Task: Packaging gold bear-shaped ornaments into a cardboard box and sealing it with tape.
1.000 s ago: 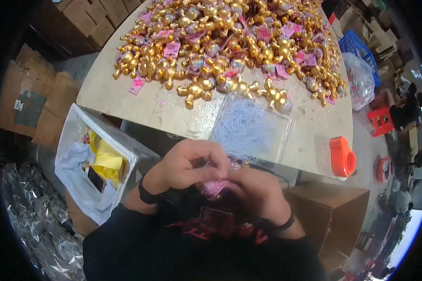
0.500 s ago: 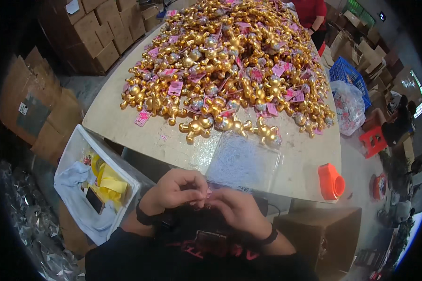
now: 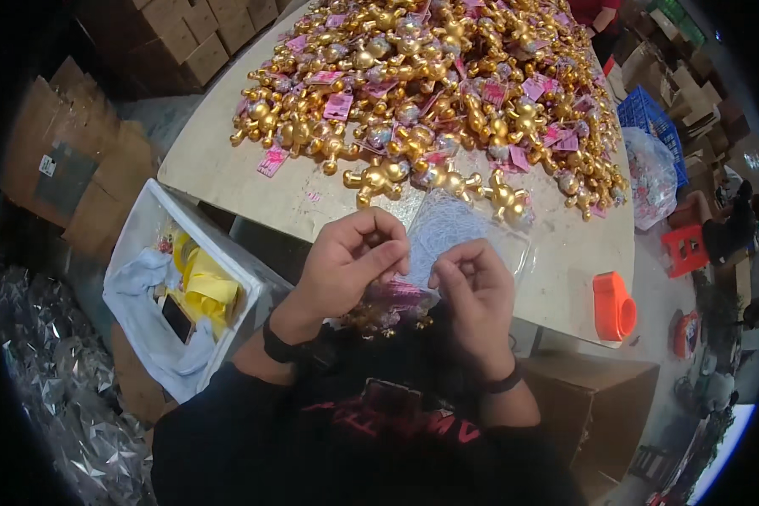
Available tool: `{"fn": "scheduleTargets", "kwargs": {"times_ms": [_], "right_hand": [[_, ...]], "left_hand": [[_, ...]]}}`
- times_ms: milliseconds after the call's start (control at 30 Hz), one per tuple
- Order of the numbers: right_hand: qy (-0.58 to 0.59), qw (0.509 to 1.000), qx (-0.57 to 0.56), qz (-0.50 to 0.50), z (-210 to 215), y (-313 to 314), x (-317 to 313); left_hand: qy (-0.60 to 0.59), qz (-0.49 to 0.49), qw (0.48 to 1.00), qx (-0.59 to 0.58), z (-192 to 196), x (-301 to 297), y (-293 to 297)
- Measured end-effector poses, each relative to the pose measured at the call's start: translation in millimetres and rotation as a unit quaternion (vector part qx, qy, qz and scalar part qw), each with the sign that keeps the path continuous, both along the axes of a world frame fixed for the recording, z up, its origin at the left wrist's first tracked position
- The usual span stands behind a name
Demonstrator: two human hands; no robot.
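Note:
My left hand and my right hand are raised side by side over my lap, at the near edge of the table. Their fingers are curled and the fingertips pinched, with a small gap between the hands. Whether something thin is pinched in them is too small to tell. Just under the hands, a golden figure with a pink tag lies in my lap. A clear bag of thin pale ties lies on the table right behind my hands. Beyond it spreads a big heap of golden figures with pink tags.
A white bin holding yellow cloth, blue cloth and a phone stands at my left. Shiny silver wrapping lies on the floor at lower left. An orange tape dispenser sits at the table's right corner. Cardboard boxes stand behind, and a blue crate to the right.
My hands have come up off the pink tag and parted a little, and the tagged figure now rests in my lap below them. The view has moved nearer the table.

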State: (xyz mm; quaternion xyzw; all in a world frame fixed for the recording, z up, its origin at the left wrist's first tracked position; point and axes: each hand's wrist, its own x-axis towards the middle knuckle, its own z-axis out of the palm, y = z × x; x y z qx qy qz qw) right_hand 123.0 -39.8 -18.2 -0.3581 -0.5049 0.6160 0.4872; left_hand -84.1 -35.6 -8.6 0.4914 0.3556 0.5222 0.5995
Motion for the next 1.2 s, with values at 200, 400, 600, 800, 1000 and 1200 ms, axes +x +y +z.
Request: {"fn": "scheduleTargets", "kwargs": {"times_ms": [200, 400, 600, 800, 1000, 1200], "right_hand": [[0.025, 0.999, -0.04, 0.025, 1.9, 5.8, -1.3], [-0.065, 0.998, -0.009, 0.019, 7.5, 4.8, 1.4], [-0.171, 0.985, 0.01, 0.014, 20.8, 4.4, 28.4], [-0.121, 0.99, -0.051, -0.051, 34.7, 1.1, 74.2], [-0.099, 0.991, -0.028, -0.082, 39.3, 0.6, 91.7], [-0.103, 0.987, 0.034, -0.116, 52.0, -9.9, 78.5]], "left_hand": [[0.024, 0.035, 0.998, -0.035, -18.2, 15.1, 3.6], [-0.006, 0.012, 0.994, -0.106, -27.7, 45.4, -6.5], [0.073, -0.022, 0.994, -0.073, -33.1, 39.9, -5.7], [0.031, 0.005, 0.998, -0.052, -26.5, 29.4, -3.5], [0.042, 0.029, 0.998, -0.038, -20.8, 22.6, -3.1], [0.035, -0.004, 0.996, -0.087, 5.5, 15.1, -17.6]]}}
